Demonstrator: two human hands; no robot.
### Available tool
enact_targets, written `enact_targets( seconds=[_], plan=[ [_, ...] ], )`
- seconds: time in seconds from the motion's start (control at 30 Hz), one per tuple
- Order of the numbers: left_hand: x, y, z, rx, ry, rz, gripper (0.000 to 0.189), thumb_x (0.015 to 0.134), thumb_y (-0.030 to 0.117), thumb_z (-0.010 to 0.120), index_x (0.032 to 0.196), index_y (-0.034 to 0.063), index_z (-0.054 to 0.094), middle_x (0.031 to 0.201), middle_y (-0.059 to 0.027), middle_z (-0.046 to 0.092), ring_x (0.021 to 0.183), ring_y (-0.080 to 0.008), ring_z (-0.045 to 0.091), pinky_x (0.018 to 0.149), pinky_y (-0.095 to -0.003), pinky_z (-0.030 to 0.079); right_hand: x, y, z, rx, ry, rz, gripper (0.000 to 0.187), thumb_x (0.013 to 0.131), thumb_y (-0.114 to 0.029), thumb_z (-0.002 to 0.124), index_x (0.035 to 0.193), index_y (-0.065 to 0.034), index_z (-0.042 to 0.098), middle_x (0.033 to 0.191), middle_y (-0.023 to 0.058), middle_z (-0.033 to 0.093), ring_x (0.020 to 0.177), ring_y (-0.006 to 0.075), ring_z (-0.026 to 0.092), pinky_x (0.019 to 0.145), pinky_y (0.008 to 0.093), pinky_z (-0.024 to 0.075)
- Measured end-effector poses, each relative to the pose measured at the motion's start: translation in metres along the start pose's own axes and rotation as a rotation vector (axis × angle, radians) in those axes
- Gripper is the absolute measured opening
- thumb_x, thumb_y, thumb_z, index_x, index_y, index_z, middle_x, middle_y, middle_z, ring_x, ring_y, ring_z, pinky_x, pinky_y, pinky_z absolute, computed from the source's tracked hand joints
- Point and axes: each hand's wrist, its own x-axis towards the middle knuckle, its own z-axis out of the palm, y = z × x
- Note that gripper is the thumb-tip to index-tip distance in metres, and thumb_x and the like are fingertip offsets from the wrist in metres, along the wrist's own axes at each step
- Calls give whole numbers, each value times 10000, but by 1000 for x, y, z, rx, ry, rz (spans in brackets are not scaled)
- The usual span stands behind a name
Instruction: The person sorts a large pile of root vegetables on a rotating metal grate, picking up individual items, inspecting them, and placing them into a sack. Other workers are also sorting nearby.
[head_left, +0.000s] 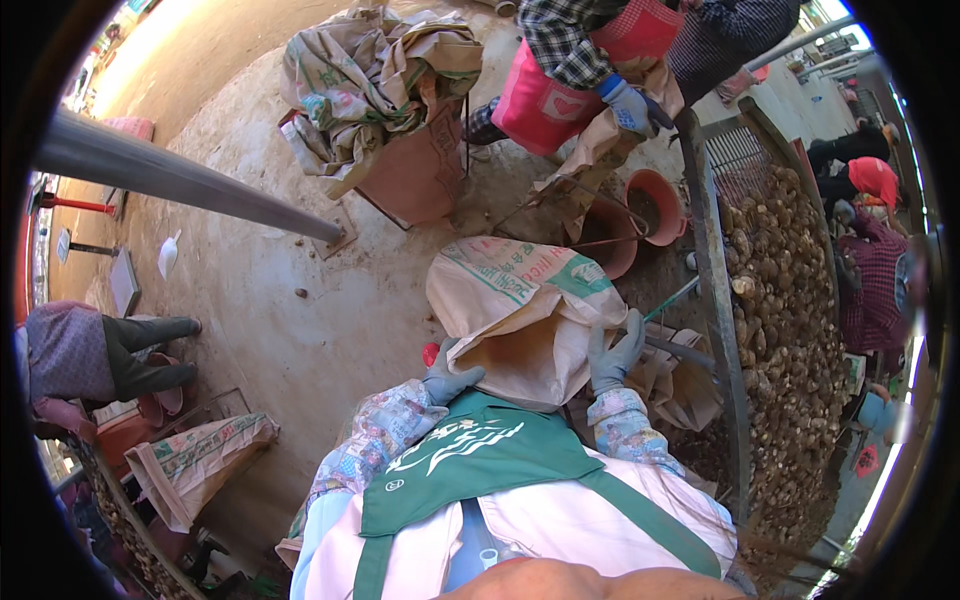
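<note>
A beige woven sack (517, 292) with green and red print lies before me, its mouth gaping towards my body. My left hand (450, 379), in a grey-blue work glove, grips the left side of the mouth, with the thumb near the front rim. On the opposite side, my right hand (616, 354), gloved alike, has the rim between its thumb and fingers. The sack's inside is shadowed, and its contents cannot be made out. Both hands are close to the green apron (480, 442) on my chest.
Brown, mushroom-like lumps fill a metal-edged sorting table (716, 300) on the right. Ahead, a co-worker's gloved hand (630, 109) handles another sack near red buckets (656, 206). Piled sacks (382, 82) top a stand. A metal post (202, 184) rises at left; a person (105, 352) bends beyond it.
</note>
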Motion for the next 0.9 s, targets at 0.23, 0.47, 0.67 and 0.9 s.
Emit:
enact_targets(
  seconds=[0.23,0.47,0.67,0.9],
  plan=[
    [-20,8,-52,-915,-184,-259,517,1058,27,620,1562,-36,522,1522,-223,647,1410,-379,639,1266,-551,476,-129,-1,-32,1896,-745,1545,571,1132,-387,646,1602,-79,547,1619,180,587,1493,307,540,1268,461,443],
    [-5,6,-83,-620,-34,-300,337,1096,112,632,1421,28,640,1381,-140,748,1171,-254,755,988,-370,633,-128,17,-77,1515,-558,1512,133,1092,-169,702,1223,-161,721,1108,14,758,902,144,716,914,373,619],
    [33,71,-129,-381,5,-93,576,1056,65,702,1611,95,549,1603,-117,612,1274,-197,710,989,-319,608,-63,38,-62,1528,-731,1116,433,1074,-213,748,1470,-73,643,1265,77,760,1112,260,757,1035,398,605],
    [152,4,-119,753,56,-47,1335,706,455,1037,1672,-23,248,1673,-261,343,1560,-345,376,1286,-427,367,9,206,142,409,-820,651,576,1079,-219,713,1600,-63,523,1484,98,633,1324,270,632,1150,417,533]
  ],
)
